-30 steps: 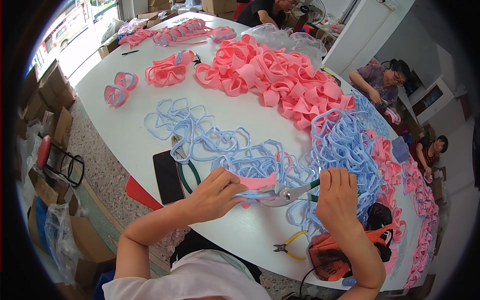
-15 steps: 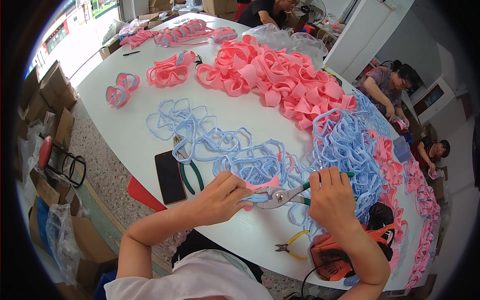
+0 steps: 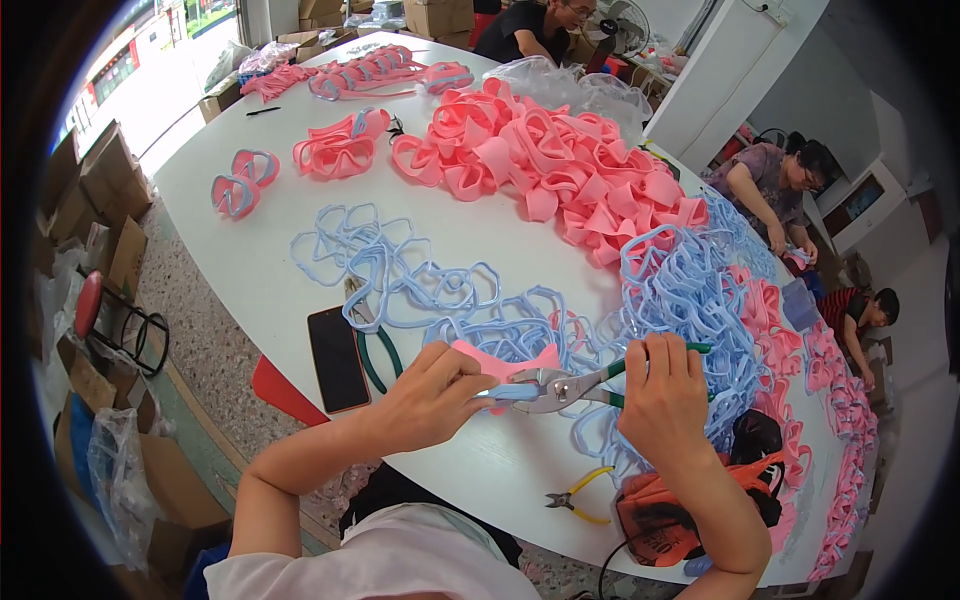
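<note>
The right hand has its fingers wrapped around the handles of the green-handled pliers. The pliers lie crosswise in front of the person, long axis running left to right with the handle side slightly raised; the nose points left, toward the left hand, and the handles run right into the fist. The grip is well behind the pivot, so the metal head stands free of the right hand.

The left hand pinches a blue strip between thumb and fingers. The strip sticks out rightward from the fingertips, its visible length roughly in line with the pliers, and reaches their nose; how tightly the jaws press on it cannot be told. A pink piece shows just beyond the strip, partly hidden by the left hand, its flared end pointing right.

Relative to the pliers, loose blue loops lie beyond and to the left, a phone well to the left, and a blue pile beyond and to the right. Yellow-handled cutters rest nearer the person than the pliers, and an orange bag lies nearer and to the right. A pink heap sits far beyond them.
</note>
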Action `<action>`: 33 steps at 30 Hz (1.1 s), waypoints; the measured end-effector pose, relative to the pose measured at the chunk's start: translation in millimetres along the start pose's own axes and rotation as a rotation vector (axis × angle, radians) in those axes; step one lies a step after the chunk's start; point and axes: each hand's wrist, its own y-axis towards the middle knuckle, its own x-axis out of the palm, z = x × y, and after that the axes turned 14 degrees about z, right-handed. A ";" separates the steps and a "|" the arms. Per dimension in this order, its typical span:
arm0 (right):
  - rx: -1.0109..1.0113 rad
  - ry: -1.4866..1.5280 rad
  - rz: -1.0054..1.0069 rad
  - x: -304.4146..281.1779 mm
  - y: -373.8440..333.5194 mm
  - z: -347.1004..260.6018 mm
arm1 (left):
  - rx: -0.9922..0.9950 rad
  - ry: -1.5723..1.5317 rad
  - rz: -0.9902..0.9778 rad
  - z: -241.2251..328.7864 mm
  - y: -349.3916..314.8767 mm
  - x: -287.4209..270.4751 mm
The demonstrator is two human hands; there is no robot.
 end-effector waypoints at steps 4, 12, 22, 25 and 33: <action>-0.003 -0.041 0.022 -1.1 1.0 -4.4 | 0.021 0.003 0.012 1.0 1.4 3.1; 0.001 -0.049 -0.121 -0.3 -4.5 -4.2 | 0.018 -0.004 0.034 3.0 4.0 8.7; 0.088 -0.082 -0.059 -9.0 -15.6 14.4 | -0.014 -0.042 0.056 -6.1 5.0 -2.0; 0.049 -0.123 -0.032 -8.2 -13.2 14.6 | -0.048 -0.082 0.037 -6.4 4.4 -2.0; 0.001 -0.113 -0.045 -5.8 -10.8 19.4 | -0.101 -0.033 -0.034 5.4 15.6 -5.6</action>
